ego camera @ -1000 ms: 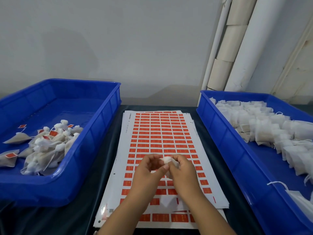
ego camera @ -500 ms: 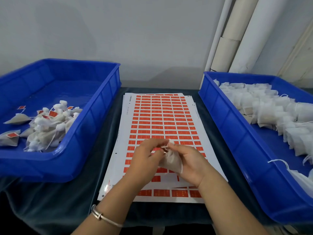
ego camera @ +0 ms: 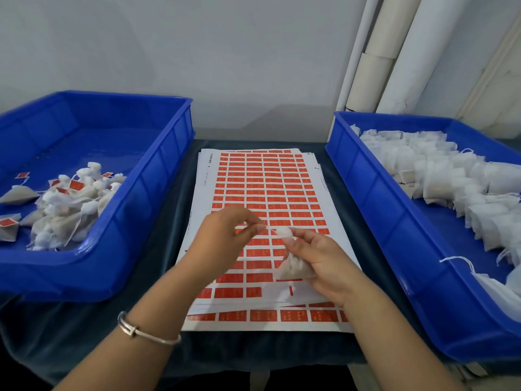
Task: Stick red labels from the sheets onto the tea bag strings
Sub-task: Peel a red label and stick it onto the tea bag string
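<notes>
Over the flat white paper sheet of small red labels (ego camera: 265, 193), the right hand (ego camera: 324, 263) grips a soft white mesh tea bag (ego camera: 293, 268). The left hand (ego camera: 225, 238) pinches its thin white string (ego camera: 271, 229) and pulls it straight. This looks like the step of freeing the string. Next, a finger must peel one sticky label and fold it over the string. Bare bags fill the right shiny blue plastic bin (ego camera: 394, 221); tagged bags lie in the left blue bin (ego camera: 141, 198).
</notes>
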A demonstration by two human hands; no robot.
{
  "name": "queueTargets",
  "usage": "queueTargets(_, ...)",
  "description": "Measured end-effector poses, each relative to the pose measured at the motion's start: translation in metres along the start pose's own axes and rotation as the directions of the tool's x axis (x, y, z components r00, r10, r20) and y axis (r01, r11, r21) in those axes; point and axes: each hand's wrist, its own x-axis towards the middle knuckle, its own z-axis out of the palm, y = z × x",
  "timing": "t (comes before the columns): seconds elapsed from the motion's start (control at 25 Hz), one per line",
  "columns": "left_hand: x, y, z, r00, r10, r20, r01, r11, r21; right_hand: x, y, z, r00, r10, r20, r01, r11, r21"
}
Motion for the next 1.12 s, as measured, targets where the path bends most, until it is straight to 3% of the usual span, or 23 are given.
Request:
queueTargets(0.16, 0.010, 0.009, -0.001, 0.997, -0.052, -0.056, 0.048, 0.996, -0.071, -0.009, -0.003, -0.013, 0.998, -0.057, 0.009, 0.057, 0.975, -0.216)
queueTargets(0.24, 0.009, 0.016, 0.006, 0.997, -0.029, -0.078, 0.023, 0.997, -0.078, -0.014, -0.007, -0.017, 0.994, -0.073, 0.079, 0.095, 0.938, -0.332)
queueTargets(0.4, 0.005, 0.030, 0.018, 0.992, 0.120, 0.025, -0.119, 0.992, -0.041, -0.017, -0.014, -0.015, 0.976, -0.068, 0.207, 0.126, 0.950, -0.286)
queueTargets(0.48, 0.002, 0.030, 0.019, 0.992, 0.124, -0.004, -0.124, 0.991, -0.049, -0.015, -0.013, -0.009, 0.979, -0.100, 0.180, 0.131, 0.976, -0.171)
queueTargets(0.56, -0.006, 0.019, 0.018, 0.997, -0.004, -0.081, -0.004, 0.995, -0.095, -0.015, -0.009, -0.007, 0.986, -0.123, 0.110, 0.135, 0.984, -0.114)
queueTargets(0.68, -0.040, -0.015, 0.025, 0.983, -0.179, -0.039, 0.181, 0.982, 0.046, -0.019, -0.005, -0.006, 0.991, -0.132, -0.012, 0.122, 0.948, -0.295)
queueTargets(0.76, -0.064, -0.033, 0.033, 0.984, -0.174, 0.038, 0.163, 0.966, 0.201, -0.019, -0.005, 0.002, 0.989, -0.133, -0.070, 0.091, 0.900, -0.426)
queueTargets(0.92, -0.074, -0.042, 0.042, 0.991, -0.133, 0.013, 0.124, 0.951, 0.284, -0.016, -0.007, 0.013, 0.969, -0.247, -0.021, 0.163, 0.697, -0.698)
queueTargets(1.12, -0.073, -0.044, 0.046, 0.995, -0.021, 0.101, -0.024, 0.906, 0.423, -0.008, 0.009, 0.021, 0.993, 0.033, 0.115, 0.102, 0.274, -0.956)
